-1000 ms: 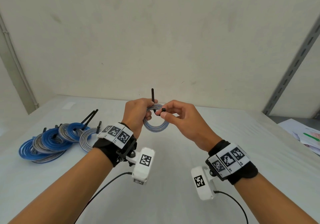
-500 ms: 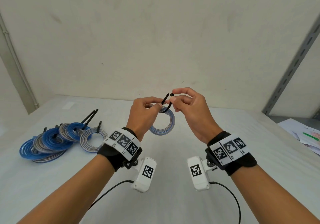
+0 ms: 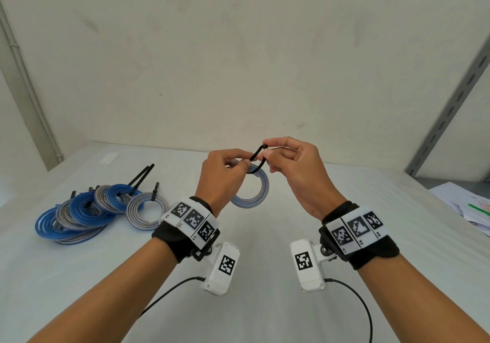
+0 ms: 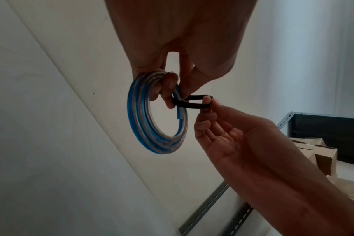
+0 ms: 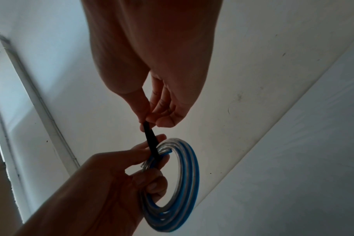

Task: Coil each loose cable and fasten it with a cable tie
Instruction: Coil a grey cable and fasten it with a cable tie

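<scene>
Head view: left hand (image 3: 222, 175) grips the coiled cable (image 3: 254, 191) above the table (image 3: 265, 316); right hand (image 3: 297, 167) pinches the looped black cable tie (image 3: 258, 154). Tied coils (image 3: 100, 210) lie far left, papers (image 3: 466, 207) right.

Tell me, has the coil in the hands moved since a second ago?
Yes. The coil has risen and shifted right, further from the pile of tied coils on the table; the left hand holds it.
</scene>
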